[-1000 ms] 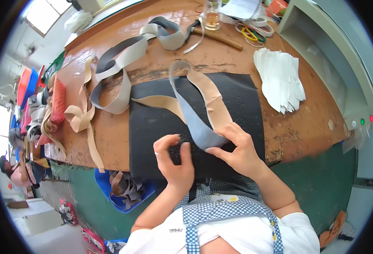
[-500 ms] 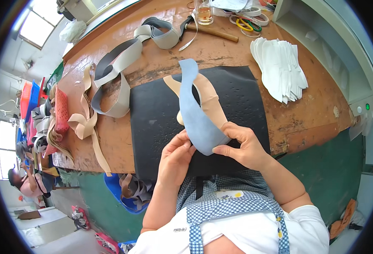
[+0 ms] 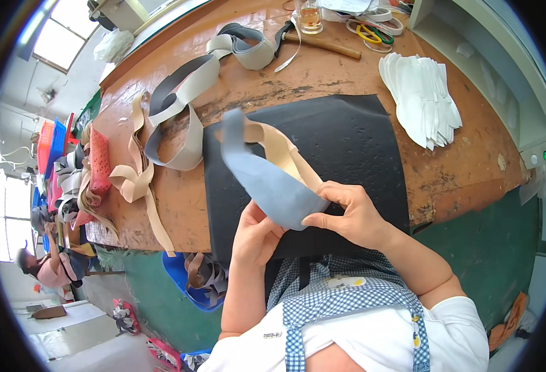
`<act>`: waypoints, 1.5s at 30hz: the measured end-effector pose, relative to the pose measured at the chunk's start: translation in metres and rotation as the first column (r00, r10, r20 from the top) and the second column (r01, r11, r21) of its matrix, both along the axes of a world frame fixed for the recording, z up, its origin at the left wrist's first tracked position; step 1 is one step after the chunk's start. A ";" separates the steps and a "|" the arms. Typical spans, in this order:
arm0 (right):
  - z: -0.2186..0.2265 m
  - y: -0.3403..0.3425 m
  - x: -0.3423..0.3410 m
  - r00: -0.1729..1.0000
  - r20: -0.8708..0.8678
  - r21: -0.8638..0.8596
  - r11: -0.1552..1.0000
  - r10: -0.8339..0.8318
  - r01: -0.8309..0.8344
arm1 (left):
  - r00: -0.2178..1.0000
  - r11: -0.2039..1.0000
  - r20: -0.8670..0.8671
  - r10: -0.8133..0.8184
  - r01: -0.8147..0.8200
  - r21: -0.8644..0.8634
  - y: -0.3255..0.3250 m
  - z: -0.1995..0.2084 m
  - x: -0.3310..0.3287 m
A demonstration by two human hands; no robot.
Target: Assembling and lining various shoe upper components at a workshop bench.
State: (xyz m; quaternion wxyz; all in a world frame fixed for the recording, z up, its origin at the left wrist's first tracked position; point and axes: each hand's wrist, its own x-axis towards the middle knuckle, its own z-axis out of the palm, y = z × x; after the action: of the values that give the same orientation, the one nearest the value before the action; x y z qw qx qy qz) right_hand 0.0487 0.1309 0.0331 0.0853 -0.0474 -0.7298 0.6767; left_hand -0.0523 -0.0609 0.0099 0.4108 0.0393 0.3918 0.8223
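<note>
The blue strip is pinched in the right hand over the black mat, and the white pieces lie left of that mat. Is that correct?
Not quite: the head view shows the white pieces lying right of the black mat, not left. The right hand does pinch the blue strip over the mat.

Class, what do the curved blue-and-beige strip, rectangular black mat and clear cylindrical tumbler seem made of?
Strip: perhaps matte leather or imitation leather; it bends smoothly. Mat: possibly dull rubber; its surface looks pitted. Tumbler: glossy, glass or plastic; amber liquid shows through.
</note>
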 end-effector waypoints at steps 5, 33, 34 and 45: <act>-0.001 -0.005 -0.005 0.984 -0.073 0.135 0.979 0.164 -0.153 | 0.992 0.987 -0.046 -0.117 0.112 -0.112 -0.026 -0.022 -0.008; 0.003 -0.022 -0.009 0.989 -0.143 0.183 0.983 0.034 -0.008 | 0.942 0.986 -0.322 0.098 -0.136 -0.099 -0.018 0.011 -0.002; 0.001 -0.022 -0.009 0.989 -0.145 0.147 0.989 0.032 -0.010 | 0.942 0.986 -0.323 0.096 -0.134 -0.099 -0.016 0.012 -0.001; -0.010 -0.026 -0.007 0.988 -0.147 0.208 0.975 -0.051 0.082 | 0.981 0.971 -0.179 0.077 -0.114 -0.209 -0.009 0.016 -0.009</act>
State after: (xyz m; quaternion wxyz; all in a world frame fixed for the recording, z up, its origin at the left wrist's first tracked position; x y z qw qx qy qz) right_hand 0.0421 0.1053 0.0232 0.1639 -0.0145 -0.7884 0.5928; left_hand -0.0611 -0.0699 0.0263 0.3376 0.0450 0.5147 0.7868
